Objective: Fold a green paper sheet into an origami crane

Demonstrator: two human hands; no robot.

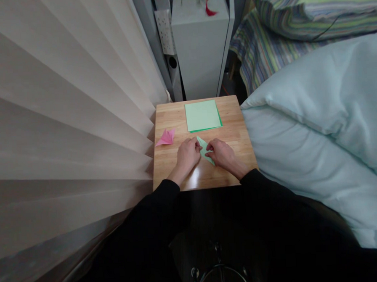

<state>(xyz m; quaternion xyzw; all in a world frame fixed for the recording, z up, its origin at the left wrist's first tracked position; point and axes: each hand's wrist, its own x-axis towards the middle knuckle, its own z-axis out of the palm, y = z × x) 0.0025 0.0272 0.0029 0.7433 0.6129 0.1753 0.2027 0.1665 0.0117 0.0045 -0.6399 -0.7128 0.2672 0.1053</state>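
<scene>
We look down past two black sleeves point(154, 214) at a small wooden worktop point(234, 121), where a person's bare hands meet over a folded piece of pale green paper point(203, 150). The paper lies near the front of the worktop, right of its middle, in the gap between the hands, with one point aimed away from the person and the other end running down toward the right hand.

The left hand point(188, 152) has its thumb and fingertips drawn together, clamped on the paper's left edge. The right hand point(222, 153) reaches in from the other side; we see its fingers curled at the paper's right edge, a finger and the thumb slightly apart, but we cannot tell whether they grip it.

Just beyond the hands we find a stack point(202, 115) of square sheets, pale green on top with a darker green edge showing below. To the left, close to the worktop's side, sits a pink fold point(167, 137) of paper with pointed ends.

Around this we see a pleated pale curtain point(79, 104) on the left, a grey cabinet point(201, 56) behind with a red tassel point(211, 10) on top, and on the right a light blue quilt point(300, 105) and striped bedding point(296, 21).
</scene>
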